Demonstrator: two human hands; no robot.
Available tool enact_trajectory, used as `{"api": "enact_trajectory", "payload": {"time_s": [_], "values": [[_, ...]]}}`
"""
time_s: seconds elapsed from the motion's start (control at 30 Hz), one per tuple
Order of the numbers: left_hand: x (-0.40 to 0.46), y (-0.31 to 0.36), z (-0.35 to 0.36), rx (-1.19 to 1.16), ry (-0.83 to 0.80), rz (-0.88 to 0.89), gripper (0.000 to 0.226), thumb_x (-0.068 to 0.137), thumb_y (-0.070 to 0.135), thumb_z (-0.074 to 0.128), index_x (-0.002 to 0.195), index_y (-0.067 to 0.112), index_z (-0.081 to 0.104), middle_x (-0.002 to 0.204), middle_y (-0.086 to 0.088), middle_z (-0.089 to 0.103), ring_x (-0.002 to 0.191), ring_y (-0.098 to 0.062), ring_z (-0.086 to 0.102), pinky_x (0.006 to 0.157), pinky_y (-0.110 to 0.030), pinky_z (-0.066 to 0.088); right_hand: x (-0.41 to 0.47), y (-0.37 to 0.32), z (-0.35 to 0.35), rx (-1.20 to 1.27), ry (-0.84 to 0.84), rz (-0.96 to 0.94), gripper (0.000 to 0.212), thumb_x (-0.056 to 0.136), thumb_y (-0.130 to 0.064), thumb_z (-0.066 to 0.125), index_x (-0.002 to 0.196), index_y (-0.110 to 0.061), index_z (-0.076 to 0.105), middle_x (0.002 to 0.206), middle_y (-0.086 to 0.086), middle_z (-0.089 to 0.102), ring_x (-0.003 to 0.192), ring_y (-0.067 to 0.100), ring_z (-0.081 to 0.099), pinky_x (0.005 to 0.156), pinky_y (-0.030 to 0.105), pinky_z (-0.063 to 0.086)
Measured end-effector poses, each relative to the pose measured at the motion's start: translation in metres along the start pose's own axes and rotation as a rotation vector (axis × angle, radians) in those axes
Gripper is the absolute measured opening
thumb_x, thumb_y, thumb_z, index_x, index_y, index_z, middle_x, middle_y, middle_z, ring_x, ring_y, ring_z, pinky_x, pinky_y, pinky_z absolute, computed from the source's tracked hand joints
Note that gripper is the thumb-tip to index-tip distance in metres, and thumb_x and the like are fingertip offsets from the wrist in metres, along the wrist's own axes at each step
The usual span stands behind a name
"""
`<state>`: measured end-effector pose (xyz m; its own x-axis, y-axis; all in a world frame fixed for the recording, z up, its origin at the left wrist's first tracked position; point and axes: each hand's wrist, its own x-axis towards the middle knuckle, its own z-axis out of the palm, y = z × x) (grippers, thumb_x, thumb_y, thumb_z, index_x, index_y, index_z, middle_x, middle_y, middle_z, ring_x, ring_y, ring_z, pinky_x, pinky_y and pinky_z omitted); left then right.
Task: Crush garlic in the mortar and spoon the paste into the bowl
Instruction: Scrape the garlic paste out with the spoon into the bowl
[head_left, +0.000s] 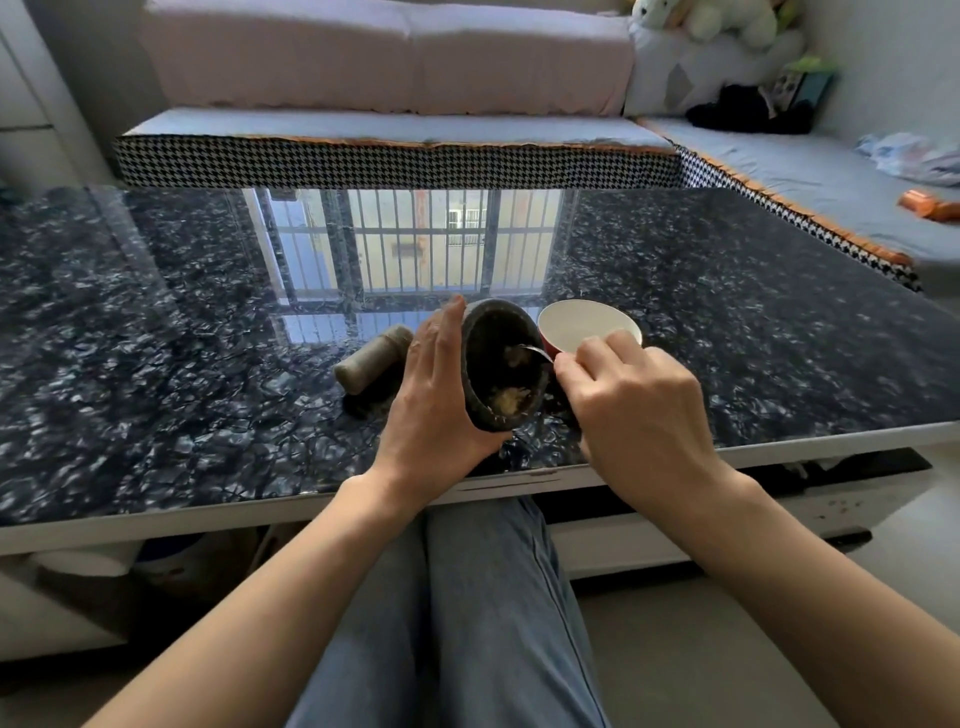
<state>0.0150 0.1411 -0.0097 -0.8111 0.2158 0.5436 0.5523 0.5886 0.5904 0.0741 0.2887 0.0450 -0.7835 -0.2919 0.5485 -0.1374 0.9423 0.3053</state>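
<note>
My left hand (434, 395) grips a dark stone mortar (493, 332), lifted and tipped toward me so its mouth shows. Pale crushed garlic (511, 400) clings to the lower inside wall. My right hand (639, 410) pinches a metal spoon (535, 353) whose bowl is inside the mortar, by some paste near the middle. Just right of the mortar stands a bowl (592, 325), white inside and red outside; I see no paste in the part that shows. The stone pestle (371, 358) lies on its side to the left of my left hand.
A glossy dark marbled table (182, 338) reflects a barred window. Its near edge runs just under my wrists. A sofa with a houndstooth cover (395, 161) lines the far side and the right. My legs in jeans (467, 597) are under the table edge.
</note>
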Motion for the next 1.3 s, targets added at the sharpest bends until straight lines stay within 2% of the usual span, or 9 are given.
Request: {"api": "enact_trajectory", "payload": {"time_s": [0.17, 0.3, 0.47, 0.6, 0.87, 0.97, 1.07, 1.2, 1.3], "values": [[0.002, 0.007, 0.002, 0.001, 0.019, 0.0, 0.106, 0.061, 0.031, 0.083, 0.143, 0.009, 0.019, 0.141, -0.013, 0.036, 0.133, -0.027, 0.028, 0.108, -0.039, 0.026, -0.011, -0.011, 0.002, 0.037, 0.028, -0.039, 0.038, 0.07, 0.007, 0.025, 0.061, -0.007, 0.058, 0.057, 0.007, 0.052, 0.054, 0.024, 0.049, 0.046, 0.026, 0.02], [0.003, 0.009, 0.005, 0.027, 0.026, 0.008, 0.106, 0.061, 0.031, 0.082, 0.142, 0.006, 0.019, 0.141, -0.016, 0.037, 0.132, -0.031, 0.03, 0.108, -0.044, 0.027, -0.02, -0.01, 0.001, 0.301, -0.155, 0.091, 0.015, 0.063, 0.002, 0.061, 0.074, -0.008, 0.066, 0.066, 0.005, 0.054, 0.063, 0.025, 0.054, 0.043, 0.024, 0.032], [0.004, 0.008, 0.006, 0.074, -0.006, 0.046, 0.106, 0.062, 0.029, 0.083, 0.143, 0.006, 0.018, 0.144, -0.015, 0.034, 0.136, -0.032, 0.025, 0.109, -0.04, 0.019, -0.012, -0.003, -0.002, 0.898, -0.309, 0.443, 0.011, 0.085, -0.022, 0.061, 0.093, -0.022, 0.069, 0.086, -0.004, 0.067, 0.084, 0.017, 0.061, 0.074, 0.036, 0.049], [0.005, 0.006, 0.006, 0.085, -0.024, 0.058, 0.107, 0.062, 0.028, 0.083, 0.144, 0.008, 0.016, 0.146, -0.013, 0.032, 0.138, -0.026, 0.021, 0.109, -0.033, 0.014, -0.003, 0.009, -0.005, 1.411, -0.381, 0.704, 0.008, 0.083, -0.011, 0.064, 0.087, -0.007, 0.07, 0.067, 0.002, 0.062, 0.051, 0.001, 0.052, 0.045, 0.014, 0.038], [0.014, 0.009, 0.006, -0.001, -0.005, 0.021, 0.11, 0.061, 0.032, 0.083, 0.143, 0.02, 0.011, 0.145, -0.01, 0.033, 0.136, -0.022, 0.023, 0.107, -0.027, 0.015, 0.001, 0.025, 0.012, 1.769, -0.526, 1.047, 0.019, 0.085, 0.003, 0.051, 0.087, -0.003, 0.068, 0.065, 0.01, 0.063, 0.048, 0.01, 0.047, 0.033, 0.016, 0.031], [0.022, 0.005, 0.007, -0.023, 0.009, -0.017, 0.116, 0.057, 0.028, 0.086, 0.145, 0.016, 0.011, 0.144, -0.01, 0.035, 0.132, -0.023, 0.028, 0.1, -0.019, 0.016, 0.001, 0.044, 0.013, 1.71, -0.443, 1.064, 0.018, 0.085, 0.001, 0.052, 0.09, -0.003, 0.069, 0.067, 0.008, 0.064, 0.048, 0.009, 0.048, 0.034, 0.016, 0.031], [0.028, -0.001, 0.008, -0.041, 0.018, -0.038, 0.121, 0.054, 0.029, 0.087, 0.145, 0.016, 0.009, 0.14, -0.011, 0.039, 0.13, -0.023, 0.032, 0.098, -0.02, 0.02, 0.001, 0.068, 0.016, 1.444, -0.242, 1.015, 0.011, 0.082, -0.007, 0.063, 0.09, -0.004, 0.069, 0.067, 0.004, 0.066, 0.051, 0.004, 0.052, 0.042, 0.015, 0.035], [0.028, -0.001, 0.011, -0.044, 0.026, -0.037, 0.12, 0.055, 0.034, 0.086, 0.145, 0.019, 0.009, 0.139, -0.011, 0.04, 0.129, -0.022, 0.032, 0.098, -0.026, 0.024, 0.001, 0.088, 0.034, 0.643, -0.156, 0.648, 0.012, 0.085, -0.019, 0.063, 0.095, -0.015, 0.069, 0.084, -0.001, 0.068, 0.078, 0.014, 0.061, 0.065, 0.027, 0.047], [0.026, 0.0, 0.012, -0.029, 0.014, -0.024, 0.118, 0.056, 0.032, 0.086, 0.145, 0.017, 0.01, 0.142, -0.012, 0.035, 0.13, -0.022, 0.029, 0.098, -0.025, 0.022, 0.003, 0.084, 0.045, 0.129, -0.139, 0.245, 0.021, 0.069, 0.004, 0.064, 0.085, -0.008, 0.07, 0.076, 0.008, 0.063, 0.075, 0.029, 0.056, 0.057, 0.032, 0.045]]}}
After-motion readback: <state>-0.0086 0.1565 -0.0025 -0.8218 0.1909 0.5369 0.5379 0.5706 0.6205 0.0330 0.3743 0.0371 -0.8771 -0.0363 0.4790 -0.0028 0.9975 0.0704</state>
